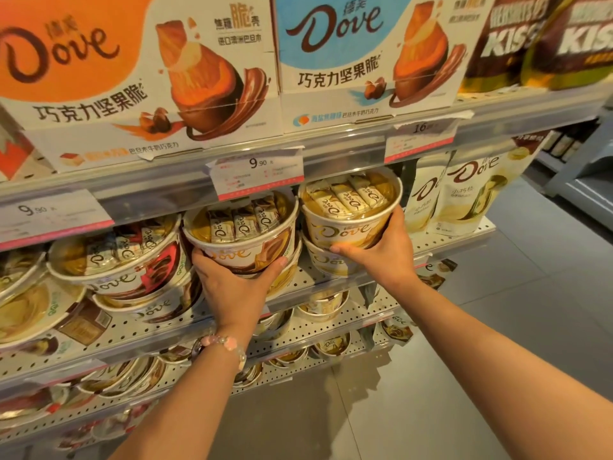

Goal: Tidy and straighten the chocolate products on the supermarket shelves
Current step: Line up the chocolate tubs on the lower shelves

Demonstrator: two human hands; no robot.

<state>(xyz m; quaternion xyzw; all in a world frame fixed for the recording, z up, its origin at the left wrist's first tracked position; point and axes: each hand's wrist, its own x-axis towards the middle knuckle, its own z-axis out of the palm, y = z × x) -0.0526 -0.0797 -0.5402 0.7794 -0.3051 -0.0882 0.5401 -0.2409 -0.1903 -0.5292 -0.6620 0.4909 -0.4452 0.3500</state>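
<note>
Tidying looks midway: left hand (pixel 232 280) grips the brown tub (pixel 242 227), right hand (pixel 381 250) grips the cream tub (pixel 348 210) at its 3 o'clock; red tubs (pixel 116 260) at 9 o'clock lie tilted, unstraightened.

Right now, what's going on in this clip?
A person is tidying Dove chocolate tubs on a supermarket shelf. The left hand grips the front of a brown tub, and the right hand grips a yellow tub beside it. Each tub sits stacked on another tub. To the left, a red tub lies tilted on its stack. Dove pouches stand to the right, with Dove boxes on the shelf above.
</note>
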